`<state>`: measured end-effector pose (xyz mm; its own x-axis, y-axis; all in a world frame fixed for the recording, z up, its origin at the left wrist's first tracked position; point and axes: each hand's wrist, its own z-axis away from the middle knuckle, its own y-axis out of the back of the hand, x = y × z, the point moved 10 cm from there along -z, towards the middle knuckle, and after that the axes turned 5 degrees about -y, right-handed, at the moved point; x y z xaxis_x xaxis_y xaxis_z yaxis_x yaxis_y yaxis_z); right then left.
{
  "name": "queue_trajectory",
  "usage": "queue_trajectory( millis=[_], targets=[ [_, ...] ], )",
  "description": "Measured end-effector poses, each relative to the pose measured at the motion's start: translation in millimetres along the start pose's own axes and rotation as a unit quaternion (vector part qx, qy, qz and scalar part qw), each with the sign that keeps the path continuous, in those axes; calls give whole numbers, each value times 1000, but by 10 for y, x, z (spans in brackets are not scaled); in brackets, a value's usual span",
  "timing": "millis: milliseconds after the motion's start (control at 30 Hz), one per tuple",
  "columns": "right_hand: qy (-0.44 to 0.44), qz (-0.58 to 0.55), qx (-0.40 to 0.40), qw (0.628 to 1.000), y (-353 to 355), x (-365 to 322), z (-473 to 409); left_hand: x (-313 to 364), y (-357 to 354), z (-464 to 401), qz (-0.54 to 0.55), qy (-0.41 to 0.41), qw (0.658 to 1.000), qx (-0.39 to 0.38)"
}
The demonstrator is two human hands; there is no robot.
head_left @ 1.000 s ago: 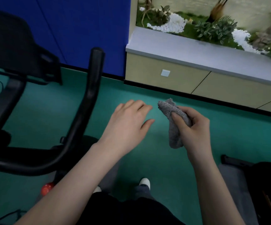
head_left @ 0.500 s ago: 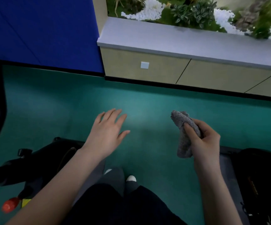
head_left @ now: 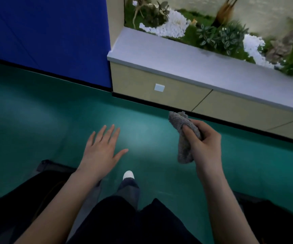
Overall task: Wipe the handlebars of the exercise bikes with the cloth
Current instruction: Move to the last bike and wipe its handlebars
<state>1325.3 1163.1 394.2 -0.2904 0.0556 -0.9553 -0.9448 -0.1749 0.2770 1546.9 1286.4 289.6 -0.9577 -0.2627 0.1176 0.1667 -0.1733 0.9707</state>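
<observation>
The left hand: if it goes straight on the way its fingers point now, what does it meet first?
Nothing close: the left hand points up-frame over bare green floor. The blue wall probably comes first, though depth is unclear.

cloth (head_left: 184, 136): its middle is hidden inside the right hand (head_left: 205, 138); only the bunched top and the hanging lower end show.
right hand fingers (head_left: 188, 133): the thumb shows on the cloth, the rest curl out of sight behind it.
dark shapes (head_left: 15, 205): cut by the left and bottom edges, partly behind the left forearm; too dark to tell what they are.
dark mass (head_left: 274, 221): cut by the right and bottom edges; its kind cannot be told.
shoe (head_left: 128, 174): only the white toe shows past the trouser leg.
plants (head_left: 221, 36): blurred, cut by the top and right edges.
</observation>
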Motion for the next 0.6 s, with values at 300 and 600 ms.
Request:
queue_trajectory(
  millis=[300, 600],
  targets=[
    [7, 9, -117, 993, -961, -371, -1072, -804, 320, -709, 10, 103, 994, 32],
    [10, 44, -184, 982, -1704, -551, -2437, -1495, 272, -1176, 57, 242, 968, 35]
  ],
)
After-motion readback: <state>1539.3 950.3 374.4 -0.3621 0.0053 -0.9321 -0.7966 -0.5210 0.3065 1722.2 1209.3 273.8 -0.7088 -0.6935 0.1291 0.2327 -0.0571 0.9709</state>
